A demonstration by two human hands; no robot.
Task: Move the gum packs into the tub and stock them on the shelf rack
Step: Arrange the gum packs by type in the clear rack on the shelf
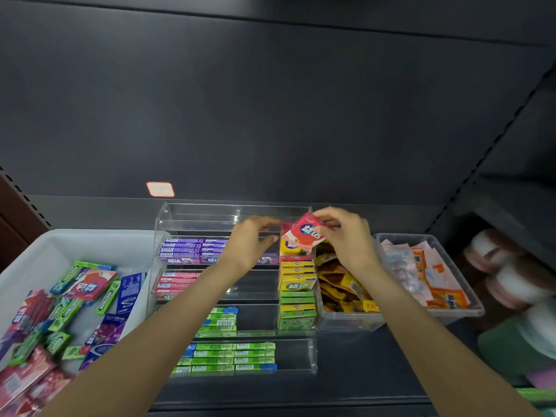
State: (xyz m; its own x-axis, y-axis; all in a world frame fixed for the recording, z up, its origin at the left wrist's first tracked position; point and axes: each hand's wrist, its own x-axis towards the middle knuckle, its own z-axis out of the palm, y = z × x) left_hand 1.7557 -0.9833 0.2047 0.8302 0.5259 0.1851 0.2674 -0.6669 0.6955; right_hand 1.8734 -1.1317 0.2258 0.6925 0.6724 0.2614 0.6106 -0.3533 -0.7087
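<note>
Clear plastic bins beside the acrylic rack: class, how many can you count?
2. One bin touches the acrylic rack's right side, holding yellow packets; the other bin sits further right, holding orange and pink sachets.

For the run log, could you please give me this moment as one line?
stage: stocking | right hand: pinches pink gum pack over acrylic rack | left hand: empty beside it | tub: packs remain

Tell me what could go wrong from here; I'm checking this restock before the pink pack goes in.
The right hand pinches the pink gum pack by one corner only, tilted, so it might slip and drop into the clear bin of yellow packets. The column of yellow and green packs below it looks nearly full, so pushing it in could jam. The left hand hovers by the clear shelf rack and could nudge its purple packs.
</note>
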